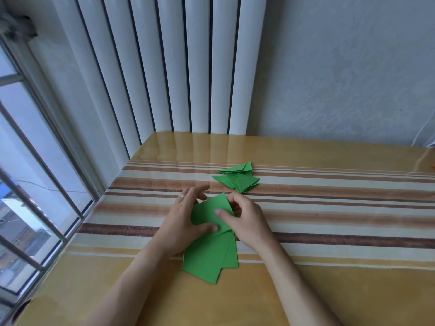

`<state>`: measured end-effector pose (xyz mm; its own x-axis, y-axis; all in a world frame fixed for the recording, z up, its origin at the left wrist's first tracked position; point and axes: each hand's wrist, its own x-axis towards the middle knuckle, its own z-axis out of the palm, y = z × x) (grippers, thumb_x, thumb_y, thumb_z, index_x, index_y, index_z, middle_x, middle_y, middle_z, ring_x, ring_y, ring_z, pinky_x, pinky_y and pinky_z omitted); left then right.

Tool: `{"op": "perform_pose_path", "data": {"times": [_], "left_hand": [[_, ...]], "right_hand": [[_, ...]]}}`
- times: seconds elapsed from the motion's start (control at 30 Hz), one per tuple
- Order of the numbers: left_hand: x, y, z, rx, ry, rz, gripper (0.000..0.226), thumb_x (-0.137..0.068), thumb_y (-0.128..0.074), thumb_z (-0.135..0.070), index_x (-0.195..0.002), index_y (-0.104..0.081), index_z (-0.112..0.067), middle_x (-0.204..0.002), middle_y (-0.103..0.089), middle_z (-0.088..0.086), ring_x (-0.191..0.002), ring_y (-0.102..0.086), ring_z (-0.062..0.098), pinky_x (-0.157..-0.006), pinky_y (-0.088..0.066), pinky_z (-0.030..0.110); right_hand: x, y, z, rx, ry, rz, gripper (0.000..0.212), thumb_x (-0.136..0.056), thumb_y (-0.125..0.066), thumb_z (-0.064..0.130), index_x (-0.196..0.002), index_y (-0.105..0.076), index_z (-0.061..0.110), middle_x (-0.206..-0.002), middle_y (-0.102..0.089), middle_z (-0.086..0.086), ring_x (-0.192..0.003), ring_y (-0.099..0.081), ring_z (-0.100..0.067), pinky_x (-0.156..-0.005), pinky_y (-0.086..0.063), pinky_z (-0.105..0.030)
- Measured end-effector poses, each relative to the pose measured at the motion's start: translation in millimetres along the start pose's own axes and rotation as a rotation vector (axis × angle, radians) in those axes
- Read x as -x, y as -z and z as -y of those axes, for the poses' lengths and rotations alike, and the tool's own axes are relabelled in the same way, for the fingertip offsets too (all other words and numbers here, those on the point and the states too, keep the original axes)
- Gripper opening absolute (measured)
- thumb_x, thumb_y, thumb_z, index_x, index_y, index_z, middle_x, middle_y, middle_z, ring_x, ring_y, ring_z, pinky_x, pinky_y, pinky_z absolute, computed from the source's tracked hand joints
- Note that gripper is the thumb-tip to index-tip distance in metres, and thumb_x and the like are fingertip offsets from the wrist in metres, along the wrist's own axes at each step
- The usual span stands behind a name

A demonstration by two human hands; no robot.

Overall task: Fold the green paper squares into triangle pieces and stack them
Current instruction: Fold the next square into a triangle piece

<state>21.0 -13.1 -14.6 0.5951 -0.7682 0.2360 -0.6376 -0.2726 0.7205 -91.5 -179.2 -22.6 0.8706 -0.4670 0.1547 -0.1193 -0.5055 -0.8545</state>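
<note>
Striped table (329,208); left hand (186,215), right hand (244,217) both pinching green square (207,212); folded triangles (237,178) beyond.

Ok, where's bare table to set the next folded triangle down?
Free: the striped table right of the triangle pile and right hand. Also left of the pile, toward the window. Crowded: the centre, with both hands on the green square above the unfolded squares.

Both hands on green paper square (208,214).
Left hand (186,217) and right hand (244,217) pinch it; folded triangles (237,178) beyond, flat squares (209,257) beneath.
</note>
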Motion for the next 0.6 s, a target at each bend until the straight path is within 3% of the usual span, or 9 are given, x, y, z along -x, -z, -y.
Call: {"op": "perform_pose_path", "data": {"times": [0.07, 0.17, 0.23, 0.33, 0.4, 0.47, 0.53, 0.6], "left_hand": [[0, 1, -1, 0.03, 0.029, -0.054, 0.053, -0.085, -0.083, -0.032, -0.131, -0.057, -0.034, -0.113, -0.064, -0.019, -0.104, -0.058, -0.006, -0.083, -0.046, 0.011], [-1, 4, -4, 0.153, 0.07, -0.118, 0.003, -0.096, -0.072, -0.025, -0.098, -0.071, -0.027, -0.089, -0.074, -0.011, -0.083, -0.068, 0.006, -0.069, -0.054, 0.026], [-1, 5, -5, 0.289, 0.143, -0.188, 0.012, -0.099, -0.069, -0.025, -0.088, -0.072, -0.022, -0.082, -0.075, -0.001, -0.077, -0.069, 0.023, -0.068, -0.056, 0.045], [1, 9, -5, 0.385, 0.243, -0.208, 0.023, -0.101, -0.067, -0.028, -0.084, -0.076, -0.015, -0.082, -0.075, 0.01, -0.085, -0.07, 0.037, -0.074, -0.058, 0.054], [1, 9, -7, 0.392, 0.267, -0.119, 0.028, -0.102, -0.065, -0.032, -0.085, -0.077, -0.013, -0.084, -0.075, 0.014, -0.086, -0.07, 0.041, -0.073, -0.058, 0.054], [1, 7, -11, 0.386, 0.246, -0.066, 0.021, -0.102, -0.065, -0.027, -0.09, -0.078, -0.016, -0.086, -0.078, 0.006, -0.085, -0.073, 0.032, -0.076, -0.059, 0.045], [1, 7, -12, 0.398, 0.226, -0.082, 0.014, -0.1, -0.067, -0.023, -0.091, -0.077, -0.019, -0.088, -0.077, 0.003, -0.085, -0.073, 0.025, -0.077, -0.059, 0.04], [1, 7, -13, 0.442, 0.247, -0.131, 0.015, -0.099, -0.069, -0.023, -0.088, -0.076, -0.015, -0.085, -0.076, 0.008, -0.082, -0.073, 0.03, -0.073, -0.059, 0.039]], "right_hand": [[0, 1, 2, -0.105, -0.02, -0.02, 0.012, -0.095, -0.073, 0.035, -0.102, -0.069, 0.025, -0.097, -0.075, 0.009, -0.092, -0.071, -0.009, -0.083, -0.06, -0.038], [-1, 3, 2, -0.176, -0.023, -0.094, 0.008, -0.096, -0.073, 0.028, -0.097, -0.069, 0.021, -0.091, -0.075, 0.005, -0.086, -0.071, -0.012, -0.079, -0.061, -0.042], [-2, 3, 0, -0.225, -0.045, -0.134, 0.007, -0.095, -0.075, 0.024, -0.095, -0.068, 0.021, -0.089, -0.072, 0.002, -0.084, -0.069, -0.012, -0.079, -0.059, -0.038], [-3, 3, -2, -0.308, -0.079, -0.168, 0.008, -0.093, -0.076, 0.018, -0.093, -0.069, 0.02, -0.088, -0.071, 0.002, -0.082, -0.065, -0.008, -0.077, -0.056, -0.029], [-3, 4, 0, -0.335, -0.074, -0.179, 0.007, -0.093, -0.077, 0.016, -0.092, -0.07, 0.02, -0.087, -0.071, 0.003, -0.08, -0.065, -0.007, -0.075, -0.054, -0.026], [-4, 5, -1, -0.329, -0.05, -0.159, 0.007, -0.093, -0.077, 0.016, -0.091, -0.074, 0.021, -0.087, -0.073, 0.001, -0.082, -0.067, -0.015, -0.077, -0.056, -0.033], [-4, 4, -2, -0.313, -0.023, -0.114, 0.006, -0.093, -0.078, 0.017, -0.093, -0.078, 0.022, -0.088, -0.075, 0.0, -0.087, -0.07, -0.025, -0.081, -0.058, -0.044], [-4, 2, -2, -0.323, -0.005, -0.083, 0.007, -0.093, -0.078, 0.021, -0.098, -0.08, 0.025, -0.091, -0.075, -0.003, -0.091, -0.071, -0.03, -0.084, -0.059, -0.051]]}}
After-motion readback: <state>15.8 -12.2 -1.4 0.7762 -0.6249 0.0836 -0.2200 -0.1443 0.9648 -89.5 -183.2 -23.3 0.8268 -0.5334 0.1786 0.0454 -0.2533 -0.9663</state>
